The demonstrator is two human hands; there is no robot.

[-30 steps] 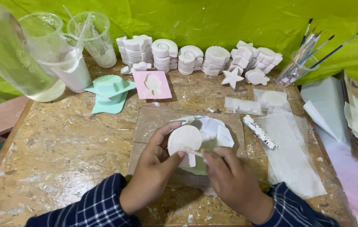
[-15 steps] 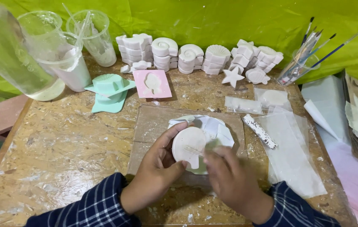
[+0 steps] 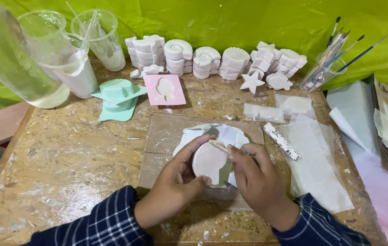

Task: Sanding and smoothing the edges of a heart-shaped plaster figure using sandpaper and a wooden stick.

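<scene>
Holding steady over the middle of the worktop [image 3: 57, 164], the left hand [image 3: 175, 182] cups a pale round plaster cast [image 3: 210, 161], fingers curled and clamped on its left edge with the thumb pressed at the bottom. The right hand [image 3: 257, 180] comes in from the other side, its fingers pinched together on a thin stick-like tool [image 3: 220, 145] laid against the top rim of the cast. And here is the change: a second ago the cast showed a little stem pointing down toward the person, half a second ago it was swinging round, and now it sits turned, smooth face up, with the right hand closed in over its upper edge. Judging by that, the piece has been rotated to bring a fresh stretch of rim under the tool. The cast rests on a crumpled white sheet of paper [image 3: 235, 134], which lies on a brown cardboard mat [image 3: 166, 132]. Just right of the mat sits a plaster-crusted stick [image 3: 281, 141] on clear plastic sheets [image 3: 316, 168]. Behind, a pink mould [image 3: 164, 89], a mint-green mould [image 3: 117, 93], a row of stacked white shell casts [image 3: 212, 59], a starfish cast [image 3: 251, 82], cloudy plastic cups [image 3: 73, 59] and a cup of paintbrushes [image 3: 323, 70] line the green backdrop [image 3: 230, 23].
</scene>
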